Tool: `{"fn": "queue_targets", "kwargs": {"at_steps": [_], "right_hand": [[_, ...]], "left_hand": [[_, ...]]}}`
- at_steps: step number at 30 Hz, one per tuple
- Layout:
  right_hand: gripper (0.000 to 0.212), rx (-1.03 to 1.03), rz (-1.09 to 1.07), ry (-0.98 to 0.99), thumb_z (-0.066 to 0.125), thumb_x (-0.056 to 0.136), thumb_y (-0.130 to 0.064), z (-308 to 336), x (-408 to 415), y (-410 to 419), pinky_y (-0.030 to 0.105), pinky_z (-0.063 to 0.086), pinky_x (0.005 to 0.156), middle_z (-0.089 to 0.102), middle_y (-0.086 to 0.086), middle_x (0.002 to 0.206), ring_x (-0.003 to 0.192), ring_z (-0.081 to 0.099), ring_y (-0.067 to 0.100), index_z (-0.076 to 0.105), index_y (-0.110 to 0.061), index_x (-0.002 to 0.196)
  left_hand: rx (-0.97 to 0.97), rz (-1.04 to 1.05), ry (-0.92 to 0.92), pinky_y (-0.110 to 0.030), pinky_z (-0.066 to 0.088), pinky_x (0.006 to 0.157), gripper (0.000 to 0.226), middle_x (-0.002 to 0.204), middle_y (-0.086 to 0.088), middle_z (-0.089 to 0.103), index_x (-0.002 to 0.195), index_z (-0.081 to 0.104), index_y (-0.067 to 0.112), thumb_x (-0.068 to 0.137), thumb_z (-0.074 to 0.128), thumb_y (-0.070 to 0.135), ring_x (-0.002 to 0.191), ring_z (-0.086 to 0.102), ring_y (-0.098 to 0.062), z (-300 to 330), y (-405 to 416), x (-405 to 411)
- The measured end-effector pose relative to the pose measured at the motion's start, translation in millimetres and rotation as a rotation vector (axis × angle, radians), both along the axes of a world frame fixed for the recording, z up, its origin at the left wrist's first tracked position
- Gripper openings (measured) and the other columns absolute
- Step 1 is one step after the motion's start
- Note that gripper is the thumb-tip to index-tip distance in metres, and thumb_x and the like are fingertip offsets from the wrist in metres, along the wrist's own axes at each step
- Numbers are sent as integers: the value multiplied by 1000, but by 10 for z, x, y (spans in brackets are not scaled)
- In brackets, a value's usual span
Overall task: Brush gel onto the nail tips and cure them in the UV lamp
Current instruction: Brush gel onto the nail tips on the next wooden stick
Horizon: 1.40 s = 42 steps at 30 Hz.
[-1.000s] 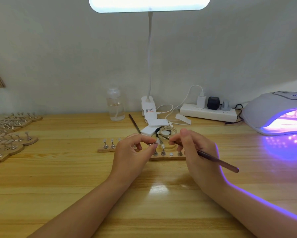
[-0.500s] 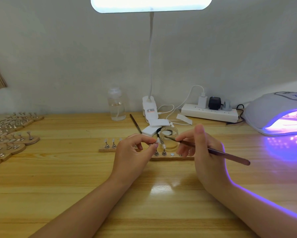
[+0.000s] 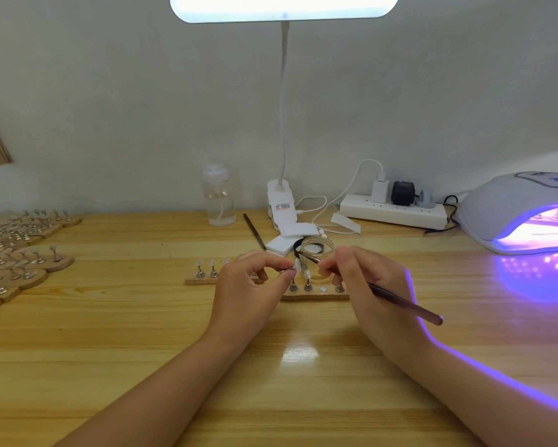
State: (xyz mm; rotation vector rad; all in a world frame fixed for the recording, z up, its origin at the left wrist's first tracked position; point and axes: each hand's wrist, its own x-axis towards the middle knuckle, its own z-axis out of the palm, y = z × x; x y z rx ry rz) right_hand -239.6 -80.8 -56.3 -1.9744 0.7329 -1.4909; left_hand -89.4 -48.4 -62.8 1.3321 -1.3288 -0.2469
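— What's over on the far left of the table (image 3: 109, 333)?

— Wooden stands (image 3: 22, 253) stacked with little metal pegs. Nearer the middle, a wooden strip (image 3: 195, 280) with pegs carrying pale nail tips, partly behind the left hand (image 3: 248, 285).

— And that hand?

— Thumb and forefinger are curled, pinching a small peg with a nail tip (image 3: 297, 263) held up just above a second strip (image 3: 316, 296), where more pegs stand.

— The other one?

— The right hand (image 3: 368, 285) grips a thin brush (image 3: 403, 306), fingers wrapped round its shaft, bristle end at that tip. A small clear jar (image 3: 318, 246) sits just behind.

— Further right?

— A power strip (image 3: 393, 214) by the wall, then the UV lamp (image 3: 513, 208), glowing purple, with something lying inside that I can't make out.
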Motion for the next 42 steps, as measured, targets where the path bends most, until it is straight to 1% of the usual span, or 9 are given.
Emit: {"fn": "queue_targets", "kwargs": {"at_steps": [5, 9, 18, 22, 27, 31, 35, 39, 42], "right_hand": [[41, 51, 80, -132, 40, 87, -43, -13, 4, 13, 26, 50, 56, 66, 3, 60, 56, 61, 9, 65, -23, 62], [33, 9, 35, -51, 43, 89, -40, -15, 21, 6, 14, 45, 60, 65, -7, 64, 64, 60, 1, 66, -25, 70], [35, 44, 31, -53, 41, 89, -34, -25, 18, 1, 18, 49, 64, 66, -5, 63, 65, 62, 4, 66, -22, 68], [38, 102, 90, -171, 45, 88, -35, -14, 11, 30, 13, 47, 56, 66, -1, 58, 55, 61, 4, 65, -19, 60], [38, 62, 30, -36, 45, 94, -38, -11, 28, 10, 19, 49, 62, 66, -5, 64, 64, 62, 2, 67, -21, 68], [39, 121, 80, -199, 43, 88, -32, -5, 18, 31, 16, 48, 55, 65, 1, 57, 53, 61, 6, 65, -20, 58], [39, 72, 26, -71, 45, 94, -40, -10, 28, 15, 15, 46, 62, 66, -6, 63, 64, 61, 3, 66, -21, 67], [41, 120, 59, -175, 46, 90, -39, -3, 26, 32, 17, 49, 57, 66, 0, 58, 54, 61, 7, 64, -22, 58], [35, 68, 33, -102, 43, 87, -40, -1, 21, 26, 12, 45, 60, 66, -7, 65, 61, 60, 2, 65, -23, 65]], "left_hand": [[0, 10, 12, -6, 34, 57, 25, 66, 16, 63, 66, 67, 31, 69, 76, 8, 59, 45, 1, -8, -7, 0], [-4, 3, 10, -6, 34, 56, 27, 64, 19, 63, 65, 66, 33, 68, 76, 8, 58, 46, 2, -10, -10, 3], [0, -1, 17, -7, 35, 57, 27, 64, 23, 63, 64, 66, 34, 69, 76, 9, 59, 46, 1, -15, -17, 2], [3, -4, 10, -7, 35, 58, 28, 64, 22, 63, 64, 66, 34, 69, 76, 9, 58, 45, 2, -11, -11, 2], [4, -9, 11, -8, 35, 58, 26, 66, 14, 65, 65, 67, 32, 69, 76, 7, 59, 44, 0, -11, -12, 1], [14, -2, 1, -7, 34, 57, 26, 66, 14, 64, 65, 67, 32, 69, 76, 8, 59, 44, 0, -4, -11, -1], [14, -5, 2, -7, 35, 57, 26, 66, 14, 63, 65, 67, 32, 69, 76, 7, 59, 44, 0, -3, -7, 0], [13, 0, -1, -7, 34, 56, 28, 64, 17, 63, 64, 66, 34, 69, 76, 9, 59, 45, 0, -3, -7, 2], [14, 2, 10, -7, 34, 56, 27, 63, 17, 63, 63, 66, 33, 69, 76, 9, 58, 44, 1, -13, -12, 4]]}}
